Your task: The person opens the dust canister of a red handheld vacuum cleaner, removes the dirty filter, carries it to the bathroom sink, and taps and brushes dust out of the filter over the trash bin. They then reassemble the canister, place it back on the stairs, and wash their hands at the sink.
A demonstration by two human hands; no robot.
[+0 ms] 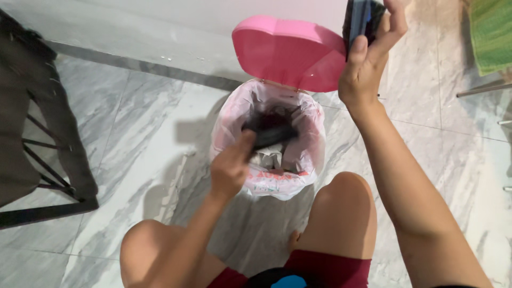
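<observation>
My left hand (230, 169) holds a dark, blurred object (271, 133) over the mouth of a small bin lined with a pinkish-white plastic bag (309, 138). The bin's pink lid (288, 53) stands up behind it. Crumpled rubbish lies inside the bag. My right hand (368, 58) is raised at the top of the view, gripping a dark flat object with a blue edge (360, 18) beside the lid. My bare knees show at the bottom, one under each arm.
The bin stands on a grey marble-patterned tile floor (133, 133). A dark folding frame draped with dark fabric (32, 122) stands at the left. A green cloth (493, 32) and thin metal legs (482, 89) are at the upper right.
</observation>
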